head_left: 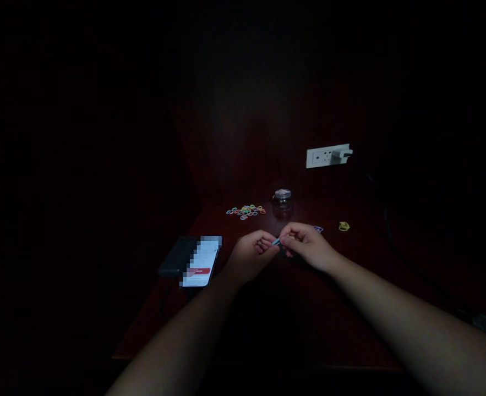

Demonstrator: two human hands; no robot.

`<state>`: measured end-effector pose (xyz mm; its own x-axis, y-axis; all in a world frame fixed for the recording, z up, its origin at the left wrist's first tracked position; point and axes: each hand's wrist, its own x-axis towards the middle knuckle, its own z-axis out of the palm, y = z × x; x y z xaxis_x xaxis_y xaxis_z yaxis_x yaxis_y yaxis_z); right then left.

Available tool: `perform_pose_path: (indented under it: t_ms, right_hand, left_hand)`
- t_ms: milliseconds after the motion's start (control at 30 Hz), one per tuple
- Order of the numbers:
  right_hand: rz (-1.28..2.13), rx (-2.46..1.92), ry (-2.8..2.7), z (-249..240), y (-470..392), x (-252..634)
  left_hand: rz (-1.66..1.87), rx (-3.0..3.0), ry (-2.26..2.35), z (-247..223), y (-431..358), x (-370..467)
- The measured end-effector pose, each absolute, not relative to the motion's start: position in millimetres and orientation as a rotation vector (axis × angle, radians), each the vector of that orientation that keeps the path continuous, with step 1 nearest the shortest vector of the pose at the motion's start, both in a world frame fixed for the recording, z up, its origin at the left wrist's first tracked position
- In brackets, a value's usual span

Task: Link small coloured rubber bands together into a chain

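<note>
Over the middle of the dark table, my left hand (253, 250) and my right hand (306, 245) meet at the fingertips. Both pinch a small light-blue hair tie (276, 242) between them. Beyond my left hand lies a loose pile of colourful hair ties (246, 211). A yellow bunch of hair ties (344, 226) rests to the right of my right hand. Just behind that hand, a purple-blue hair tie (318, 229) is partly covered by it.
A round transparent jar (283, 201) stands at the back of the reddish-brown table (164, 330). On the left, a lit phone (203, 261) lies beside a dark flat object (176, 257). A white wall socket (327, 156) holds a plug, and a dim cable runs down the right.
</note>
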<state>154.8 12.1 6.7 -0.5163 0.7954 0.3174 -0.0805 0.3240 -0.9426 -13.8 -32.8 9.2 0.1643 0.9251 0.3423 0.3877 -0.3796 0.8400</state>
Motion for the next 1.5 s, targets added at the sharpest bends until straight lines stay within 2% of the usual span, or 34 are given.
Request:
perform_pose_path:
  t_ms: [300,633,933,1167,1500]
  right_hand:
    - [1.299,-0.651,-1.836,9,9,156]
    - [1.039,-0.647,-2.031,11,2,155]
    - [0.873,-0.680,-1.844,16,10,157]
    - [0.850,-0.736,-1.689,17,15,159]
    - [0.874,-0.695,-1.808,15,8,159]
  left_hand:
    - [1.266,1.783,1.193,8,-32,-15]
    - [1.278,1.756,1.254,3,-26,-17]
    - [1.383,1.866,1.306,5,-20,0]
    - [1.488,1.912,1.299,12,-8,19]
    - [1.366,1.966,1.249,14,-27,7]
